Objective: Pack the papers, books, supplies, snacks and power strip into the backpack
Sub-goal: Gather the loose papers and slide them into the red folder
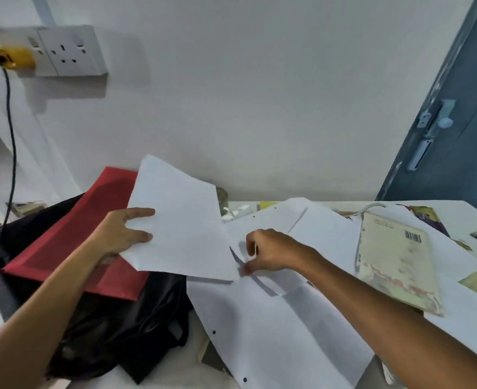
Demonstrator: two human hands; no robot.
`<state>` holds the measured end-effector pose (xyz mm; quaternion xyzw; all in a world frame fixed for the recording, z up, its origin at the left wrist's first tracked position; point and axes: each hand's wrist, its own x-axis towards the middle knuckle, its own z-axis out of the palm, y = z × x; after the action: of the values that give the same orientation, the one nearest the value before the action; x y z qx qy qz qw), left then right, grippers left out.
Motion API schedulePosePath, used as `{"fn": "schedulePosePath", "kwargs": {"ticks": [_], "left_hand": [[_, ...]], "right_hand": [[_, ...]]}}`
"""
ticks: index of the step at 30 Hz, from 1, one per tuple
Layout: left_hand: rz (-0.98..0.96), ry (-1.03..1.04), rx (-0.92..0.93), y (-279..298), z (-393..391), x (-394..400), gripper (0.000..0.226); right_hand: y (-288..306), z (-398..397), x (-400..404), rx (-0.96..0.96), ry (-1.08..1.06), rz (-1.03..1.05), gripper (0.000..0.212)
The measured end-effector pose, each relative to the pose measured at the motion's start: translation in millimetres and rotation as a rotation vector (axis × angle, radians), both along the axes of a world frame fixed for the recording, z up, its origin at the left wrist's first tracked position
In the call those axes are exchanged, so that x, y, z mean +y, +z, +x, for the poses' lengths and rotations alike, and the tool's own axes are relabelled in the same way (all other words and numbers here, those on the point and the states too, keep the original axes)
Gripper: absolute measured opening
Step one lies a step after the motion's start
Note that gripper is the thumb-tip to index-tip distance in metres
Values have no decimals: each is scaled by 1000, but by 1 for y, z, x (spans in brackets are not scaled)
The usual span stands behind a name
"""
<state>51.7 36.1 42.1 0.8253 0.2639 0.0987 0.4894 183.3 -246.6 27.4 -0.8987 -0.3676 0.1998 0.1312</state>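
My left hand (125,234) holds a small stack of white sheets (181,220) by its left edge, lifted over the black backpack (113,327) and a red folder (71,242) that lies on it. My right hand (268,251) pinches the edge of a loose white paper (273,318) lying on the table, just right of the held stack. More white sheets (324,231) are spread toward the right. A cream-coloured book (394,262) with a barcode lies on them.
A wall socket (63,50) at upper left has a yellow plug (14,57) with a black cable (11,136) hanging down past the backpack. A dark blue door (456,122) stands at right. Colourful packets (428,217) and a white cord (372,207) lie at the table's back right.
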Motion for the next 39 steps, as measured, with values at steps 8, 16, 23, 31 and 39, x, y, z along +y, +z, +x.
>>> {"fn": "schedulePosePath", "kwargs": {"ticks": [8,16,23,31,39], "left_hand": [[60,13,52,-6,-44,25,53],[134,90,54,-5,-64,36,57],[230,134,62,-11,-82,38,59],[196,90,56,-25,-102,49,59],[149,-22,-23,-28,-107,32,62]], "right_hand": [[-4,-21,42,-166,132,25,31],[3,-83,68,-170,425,-281,60],[-13,-92,86,-159,351,-331,15],[9,-47,83,344,-54,212,29],[21,-59,120,556,-290,685,28]]}}
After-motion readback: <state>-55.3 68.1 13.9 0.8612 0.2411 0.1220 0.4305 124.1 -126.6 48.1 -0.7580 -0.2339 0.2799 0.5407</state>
